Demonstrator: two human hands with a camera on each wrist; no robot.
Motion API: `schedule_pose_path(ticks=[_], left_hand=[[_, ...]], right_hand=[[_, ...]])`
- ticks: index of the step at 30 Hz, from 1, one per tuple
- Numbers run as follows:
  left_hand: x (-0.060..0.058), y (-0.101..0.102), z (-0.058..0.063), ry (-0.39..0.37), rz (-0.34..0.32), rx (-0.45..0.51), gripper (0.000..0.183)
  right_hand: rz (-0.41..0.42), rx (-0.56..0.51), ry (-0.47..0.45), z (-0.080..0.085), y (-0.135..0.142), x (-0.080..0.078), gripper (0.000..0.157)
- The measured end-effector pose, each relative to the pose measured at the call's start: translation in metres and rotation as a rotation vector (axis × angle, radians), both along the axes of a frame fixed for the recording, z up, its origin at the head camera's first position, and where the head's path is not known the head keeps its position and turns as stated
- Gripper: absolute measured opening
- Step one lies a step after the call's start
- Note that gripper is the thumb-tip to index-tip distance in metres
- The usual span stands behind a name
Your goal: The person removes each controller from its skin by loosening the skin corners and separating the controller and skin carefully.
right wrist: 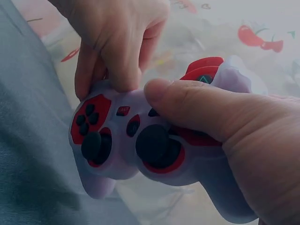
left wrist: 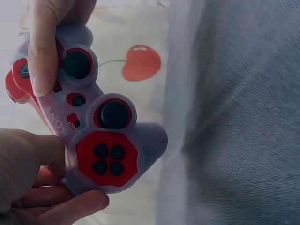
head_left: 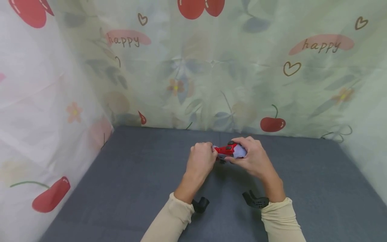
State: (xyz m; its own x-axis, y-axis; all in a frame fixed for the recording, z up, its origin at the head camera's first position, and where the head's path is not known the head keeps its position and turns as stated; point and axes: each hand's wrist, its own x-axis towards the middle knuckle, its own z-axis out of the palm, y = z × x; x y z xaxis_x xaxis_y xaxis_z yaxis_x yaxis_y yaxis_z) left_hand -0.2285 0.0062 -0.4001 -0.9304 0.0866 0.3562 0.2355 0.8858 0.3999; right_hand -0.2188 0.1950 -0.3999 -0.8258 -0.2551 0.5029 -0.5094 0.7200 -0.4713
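Left hand (head_left: 201,158) and right hand (head_left: 253,156), between which a red game controller (left wrist: 89,115) in a translucent lavender cover (left wrist: 152,140) is held.

The controller's edge beside its four directional buttons (left wrist: 109,159) is pinched by the left hand's bent fingers. Its opposite end is grasped by the right hand, whose thumb is laid across the controller's face. Between the two grips, two black thumbsticks (left wrist: 115,115) are exposed; in the head view, bare red casing is also shown. Below the controller a dark grey tabletop (head_left: 136,185) is seen, and beyond it a cherry-printed backdrop (head_left: 208,84). Nearer the wearer than the controller, black wrist mounts (head_left: 201,204) are shown beside the cuffs of cream sleeves (head_left: 172,216).
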Motion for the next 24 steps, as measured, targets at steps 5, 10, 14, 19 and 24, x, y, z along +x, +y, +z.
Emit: schedule_pose_path(ticks=[5,10,14,19,24], left_hand=[[-0.006,0.0,-0.012,-0.048,0.011,0.031,0.015],[-0.013,-0.007,-0.018,-0.038,0.002,0.113,0.012],[-0.017,-0.014,-0.019,-0.018,-0.032,0.211,0.013],[-0.02,-0.023,-0.017,0.025,-0.034,0.361,0.014],[-0.021,-0.028,-0.014,0.003,-0.015,0.432,0.016]], right_hand=[[-0.007,0.032,-0.07,-0.006,0.001,-0.002,0.056],[-0.012,0.05,-0.215,-0.007,0.002,-0.002,0.056],[-0.008,0.062,-0.34,-0.007,0.004,-0.001,0.054],[0.031,0.008,-0.392,-0.011,0.007,-0.005,0.054],[0.057,-0.074,-0.448,-0.019,0.013,-0.009,0.054]])
